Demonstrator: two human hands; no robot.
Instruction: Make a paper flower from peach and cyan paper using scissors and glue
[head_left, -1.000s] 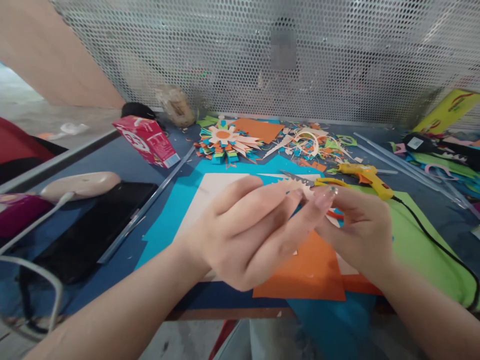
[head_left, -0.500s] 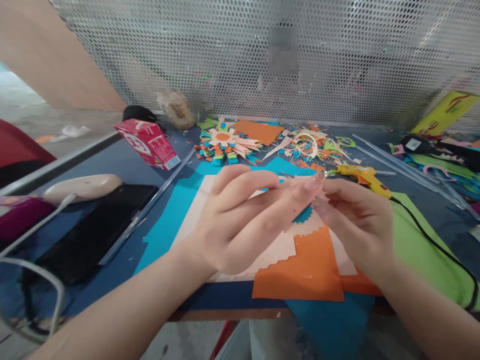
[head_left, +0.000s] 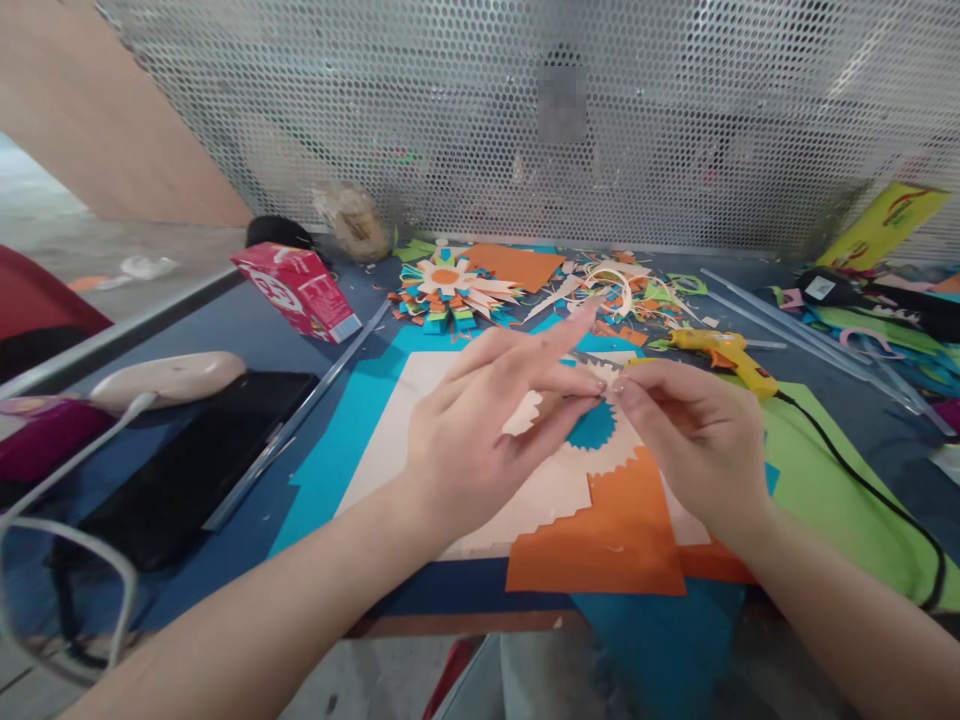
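Observation:
A small layered paper flower with toothed edges is held up between my hands; its blue paper centre (head_left: 592, 428) shows inside a cream paper layer (head_left: 627, 458). My left hand (head_left: 480, 430) pinches its upper edge between thumb and a finger, with the index finger stretched out. My right hand (head_left: 697, 430) pinches the same edge from the right, fingertips almost touching the left ones. Beneath lie a cream sheet (head_left: 382, 450) and an orange sheet with a stepped edge (head_left: 600, 560). My fingers hide part of the flower.
A yellow glue gun (head_left: 720, 350) lies to the right by a green sheet (head_left: 817, 470). Behind are a finished-looking paper flower (head_left: 446, 280) and paper scraps (head_left: 622, 290). A red box (head_left: 296, 290), clear glue stick (head_left: 300, 440) and black phone-like slab (head_left: 187, 460) occupy the left.
My left hand has tilted and its index finger has lifted away from the flower. Both hands' fingertips have shifted slightly left and down, exposing more of the blue centre.

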